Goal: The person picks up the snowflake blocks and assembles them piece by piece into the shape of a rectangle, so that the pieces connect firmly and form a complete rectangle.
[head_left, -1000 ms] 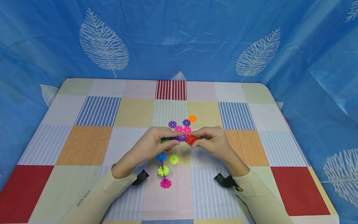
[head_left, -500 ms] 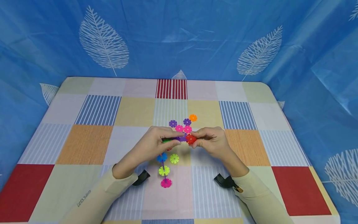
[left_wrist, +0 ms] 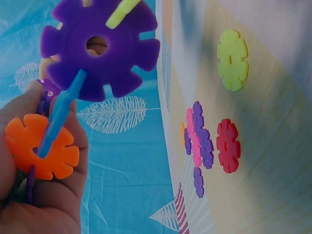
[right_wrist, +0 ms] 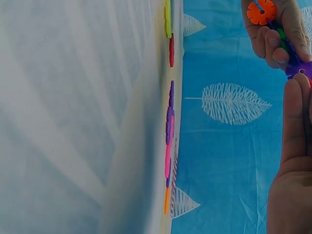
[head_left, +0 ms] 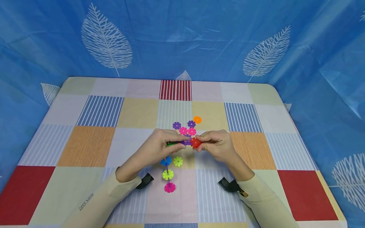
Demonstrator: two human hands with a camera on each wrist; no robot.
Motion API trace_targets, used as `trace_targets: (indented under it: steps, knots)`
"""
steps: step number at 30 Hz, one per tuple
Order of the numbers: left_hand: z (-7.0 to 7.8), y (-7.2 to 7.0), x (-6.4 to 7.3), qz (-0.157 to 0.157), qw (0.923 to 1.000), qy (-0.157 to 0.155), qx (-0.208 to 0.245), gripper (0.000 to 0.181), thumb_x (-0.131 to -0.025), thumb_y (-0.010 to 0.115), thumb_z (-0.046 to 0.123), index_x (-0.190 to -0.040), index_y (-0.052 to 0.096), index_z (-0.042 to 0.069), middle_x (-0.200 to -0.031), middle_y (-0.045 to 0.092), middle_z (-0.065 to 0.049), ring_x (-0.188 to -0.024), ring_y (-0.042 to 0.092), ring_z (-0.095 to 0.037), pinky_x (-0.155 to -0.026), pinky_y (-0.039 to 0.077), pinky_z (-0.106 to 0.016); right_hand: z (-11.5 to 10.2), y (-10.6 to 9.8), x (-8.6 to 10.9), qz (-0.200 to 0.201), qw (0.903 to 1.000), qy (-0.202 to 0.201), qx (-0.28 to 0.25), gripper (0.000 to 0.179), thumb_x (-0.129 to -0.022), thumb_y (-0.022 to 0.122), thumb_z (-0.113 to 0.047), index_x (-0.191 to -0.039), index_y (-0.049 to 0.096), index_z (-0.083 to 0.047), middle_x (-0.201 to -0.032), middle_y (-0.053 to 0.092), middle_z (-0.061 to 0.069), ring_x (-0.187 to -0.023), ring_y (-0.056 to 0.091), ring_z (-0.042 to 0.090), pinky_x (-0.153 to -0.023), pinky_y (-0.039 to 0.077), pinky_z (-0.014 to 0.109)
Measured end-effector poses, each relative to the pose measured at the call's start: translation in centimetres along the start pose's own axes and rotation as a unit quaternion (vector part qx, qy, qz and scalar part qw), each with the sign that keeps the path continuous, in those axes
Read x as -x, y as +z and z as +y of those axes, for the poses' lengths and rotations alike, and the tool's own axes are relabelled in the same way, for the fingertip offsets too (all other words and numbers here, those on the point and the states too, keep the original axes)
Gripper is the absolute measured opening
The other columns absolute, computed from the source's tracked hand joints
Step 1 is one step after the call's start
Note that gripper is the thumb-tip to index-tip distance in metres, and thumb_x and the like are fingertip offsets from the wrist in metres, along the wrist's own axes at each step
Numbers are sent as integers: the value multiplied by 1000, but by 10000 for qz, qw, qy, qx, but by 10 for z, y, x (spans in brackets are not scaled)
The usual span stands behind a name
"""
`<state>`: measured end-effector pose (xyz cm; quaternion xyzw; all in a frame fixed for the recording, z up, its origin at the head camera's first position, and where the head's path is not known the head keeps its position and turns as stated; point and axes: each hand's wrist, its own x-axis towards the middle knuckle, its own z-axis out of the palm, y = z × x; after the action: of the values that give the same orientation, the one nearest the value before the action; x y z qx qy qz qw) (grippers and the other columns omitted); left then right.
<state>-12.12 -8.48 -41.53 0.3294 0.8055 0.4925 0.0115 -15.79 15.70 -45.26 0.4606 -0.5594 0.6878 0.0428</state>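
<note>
In the head view my left hand (head_left: pixel 161 144) grips a chain of interlocking notched plastic discs over the middle of the table. Its lower part hangs toward me, with a blue disc (head_left: pixel 166 161), a yellow-green disc (head_left: pixel 168 174) and a pink disc (head_left: pixel 169 187). A purple disc (head_left: pixel 186 142) sticks out past the left fingertips. Facing it, my right hand (head_left: pixel 218 144) pinches a red disc (head_left: pixel 195 143) between thumb and fingers, right at the purple disc's edge. Closer to the left wrist camera are the chain's orange disc (left_wrist: pixel 61 146) and another purple disc (left_wrist: pixel 122 63).
Loose discs lie on the patchwork tablecloth (head_left: pixel 137 114): orange (head_left: pixel 197 119), pink (head_left: pixel 183 130) and several purple ones (head_left: pixel 176 125) beyond the hands, a yellow-green one (head_left: pixel 178 161) nearer me. A red one (left_wrist: pixel 228 146) shows in the left wrist view. Blue curtain (head_left: pixel 185 38) hangs behind.
Both hands keep their grips and stay close together, drifting very slightly right in the head view along with the whole scene. Slightly more of the purple disc shows between them.
</note>
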Motion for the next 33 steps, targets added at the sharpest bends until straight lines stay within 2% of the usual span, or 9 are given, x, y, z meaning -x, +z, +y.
trace_targets:
  steps: [8, 12, 15, 19, 23, 27, 30, 31, 33]
  knots:
    - [1, 1, 0, 118, 9996, 242, 72, 22, -87, 74, 14, -109, 76, 13, -90, 70, 10, -69, 57, -4, -61, 52, -22, 0, 4, 1, 120, 9997, -147, -178, 27, -74, 79, -3, -93, 70, 14, -85, 71, 23, -75, 72, 23, -61, 58, 31]
    - [2, 1, 0, 112, 9996, 246, -7, 21, -87, 74, 13, -107, 76, 12, -91, 70, 9, -71, 59, -4, -63, 53, -22, 1, 5, 0, 124, 9997, -164, -103, 26, -74, 80, -4, -92, 71, 13, -83, 71, 21, -73, 72, 21, -59, 57, 29]
    - [1, -1, -1, 33, 9999, 71, -82, 22, -87, 74, 14, -109, 75, 13, -95, 71, 7, -70, 58, -4, -63, 52, -22, 1, 4, -1, 56, 9999, -109, 92, 27, -74, 80, -7, -90, 71, 12, -82, 71, 21, -74, 72, 21, -58, 57, 28]
    - [1, -5, -2, -222, 9993, -299, -59, 26, -89, 73, 17, -115, 72, 14, -100, 70, 7, -68, 56, -6, -62, 52, -23, -2, 2, -4, -121, 9985, 199, 490, 31, -75, 79, -16, -91, 71, 9, -82, 71, 20, -76, 71, 19, -60, 57, 29]
    - [0, -12, -2, -688, 9949, -651, 353, 32, -96, 64, 20, -128, 65, 16, -95, 68, 4, -69, 55, -11, -63, 51, -27, -6, 0, -7, -255, 9943, 575, 866, 38, -75, 77, -26, -91, 70, 8, -81, 72, 17, -73, 70, 16, -60, 57, 29]
    - [0, -22, 0, -925, 9862, -1053, 877, 34, -104, 47, 21, -135, 58, 14, -108, 67, -3, -94, 63, -17, -82, 54, -33, -8, 0, -8, -368, 9907, 827, 1014, 40, -76, 75, -28, -94, 70, 7, -83, 72, 16, -71, 69, 17, -60, 57, 29]
    - [-1, -25, 0, -934, 9839, -1206, 937, 34, -105, 41, 20, -132, 61, 9, -128, 62, -2, -114, 59, -21, -97, 48, -38, -7, 1, -8, -479, 9896, 956, 964, 39, -77, 74, -26, -96, 70, 7, -85, 72, 16, -73, 69, 19, -62, 58, 31]
    - [-2, -25, 0, -936, 9840, -1236, 878, 34, -105, 41, 20, -130, 62, 10, -124, 64, -1, -112, 60, -21, -95, 49, -38, -6, 1, -8, -521, 9893, 974, 950, 38, -78, 74, -25, -97, 69, 7, -85, 72, 16, -73, 70, 19, -62, 58, 32]
    - [-4, -24, 0, -940, 9844, -1265, 784, 32, -105, 43, 20, -126, 65, 9, -106, 68, 0, -95, 63, -20, -85, 54, -36, -5, 3, -8, -614, 9888, 1009, 913, 37, -78, 74, -23, -98, 69, 7, -85, 72, 15, -74, 70, 20, -63, 58, 32]
